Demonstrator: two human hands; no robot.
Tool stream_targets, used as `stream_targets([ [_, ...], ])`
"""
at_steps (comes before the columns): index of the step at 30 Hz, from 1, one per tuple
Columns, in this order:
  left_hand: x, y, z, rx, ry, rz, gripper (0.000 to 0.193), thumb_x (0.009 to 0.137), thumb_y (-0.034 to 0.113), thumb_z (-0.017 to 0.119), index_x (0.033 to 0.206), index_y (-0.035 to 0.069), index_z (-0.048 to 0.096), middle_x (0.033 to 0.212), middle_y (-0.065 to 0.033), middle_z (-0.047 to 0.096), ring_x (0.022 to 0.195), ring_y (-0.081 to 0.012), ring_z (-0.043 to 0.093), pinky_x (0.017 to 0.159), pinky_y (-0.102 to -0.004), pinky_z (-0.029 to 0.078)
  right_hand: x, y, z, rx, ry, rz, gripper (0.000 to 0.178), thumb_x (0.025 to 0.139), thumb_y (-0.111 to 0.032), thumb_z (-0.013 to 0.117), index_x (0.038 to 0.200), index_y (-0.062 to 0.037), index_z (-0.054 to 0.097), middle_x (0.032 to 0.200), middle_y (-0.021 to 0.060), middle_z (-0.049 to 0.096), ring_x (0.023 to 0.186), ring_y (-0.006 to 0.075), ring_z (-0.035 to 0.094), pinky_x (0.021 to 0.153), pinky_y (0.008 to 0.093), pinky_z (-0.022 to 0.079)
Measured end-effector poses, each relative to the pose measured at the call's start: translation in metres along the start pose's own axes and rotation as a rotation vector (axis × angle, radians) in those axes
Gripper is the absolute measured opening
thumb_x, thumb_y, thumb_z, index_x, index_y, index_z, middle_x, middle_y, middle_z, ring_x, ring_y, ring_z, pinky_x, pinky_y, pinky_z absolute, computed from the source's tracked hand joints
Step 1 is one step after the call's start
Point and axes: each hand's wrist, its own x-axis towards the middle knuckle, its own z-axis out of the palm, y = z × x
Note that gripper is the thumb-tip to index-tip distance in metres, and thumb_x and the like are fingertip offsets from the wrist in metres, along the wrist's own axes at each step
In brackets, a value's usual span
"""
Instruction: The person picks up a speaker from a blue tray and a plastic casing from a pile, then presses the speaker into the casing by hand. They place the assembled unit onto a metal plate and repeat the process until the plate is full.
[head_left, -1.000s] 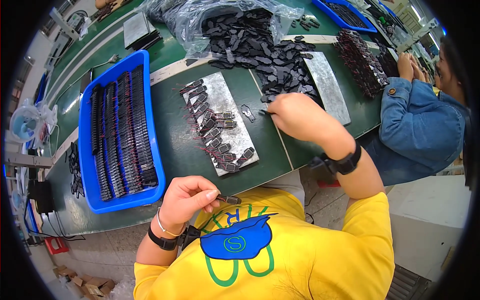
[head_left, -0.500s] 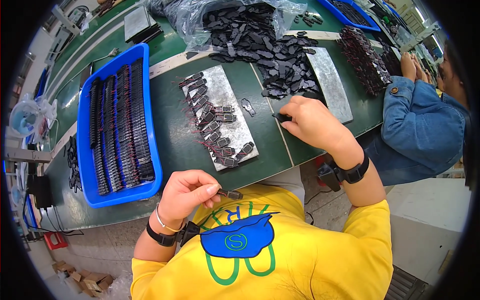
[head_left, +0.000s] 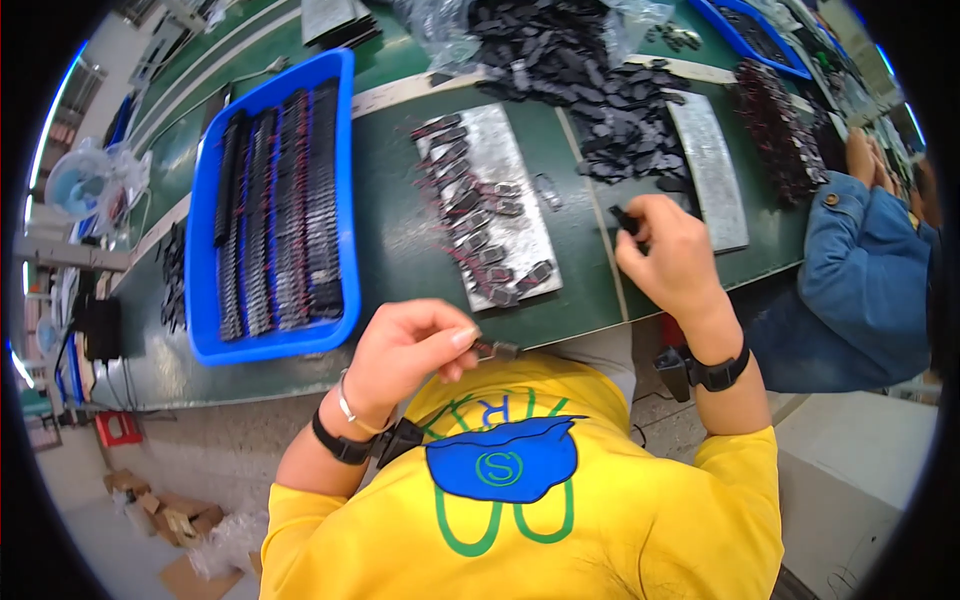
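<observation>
My left hand (head_left: 418, 350) is closed in a pinch at the table's front edge, near my yellow shirt. Between its thumb and fingers sits a small black speaker module (head_left: 497, 350), partly hidden by the fingertips. My right hand (head_left: 672, 255) pinches a small black die-cut piece (head_left: 624, 219) above the green table, just below a heap of similar flat black pieces (head_left: 630, 140). Between the hands and farther off, several speaker modules (head_left: 490, 252) with red and black wires lie in a row along a grey metal plate (head_left: 515, 150).
A blue tray (head_left: 349, 200) at left holds packed rows of wired modules. A small clear-and-dark piece (head_left: 547, 192) lies right of the plate. Another metal plate (head_left: 712, 180) and a stack of wired parts (head_left: 780, 130) are at right, beside a co-worker's denim sleeve (head_left: 860, 270).
The whole view has shifted, so the table things appear farther right and higher. The black piece in my right hand now stands more upright between the fingers. My left hand keeps its speaker module.
</observation>
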Motion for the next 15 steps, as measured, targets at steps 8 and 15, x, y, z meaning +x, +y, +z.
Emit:
stream_targets([
  [8,0.0066,0.0013,0.0088,0.014,0.106,-0.009,0.012,0.088,0.011,0.062,0.087,-0.001,0.064,0.07,-0.0064,0.065,0.054,-0.008,0.057,0.05,-0.0189,0.046,-0.0034,-0.0023,0.0004,-0.116,0.067,-0.099,0.013,0.074,0.002,0.066,0.086,-0.0007,0.061,0.073,0.0117,0.056,0.061,0.0264,0.057,0.054,0.0344,0.047],
  [15,0.0052,-0.0005,0.0086,0.037,0.098,0.012,0.011,0.088,0.011,0.062,0.087,0.0,0.065,0.071,-0.0059,0.066,0.055,-0.0073,0.057,0.051,-0.0185,0.046,-0.0083,0.0016,-0.0032,-0.149,-0.032,-0.271,0.02,0.074,-0.002,0.069,0.093,-0.0005,0.063,0.078,0.0112,0.058,0.066,0.029,0.058,0.059,0.0362,0.048],
])
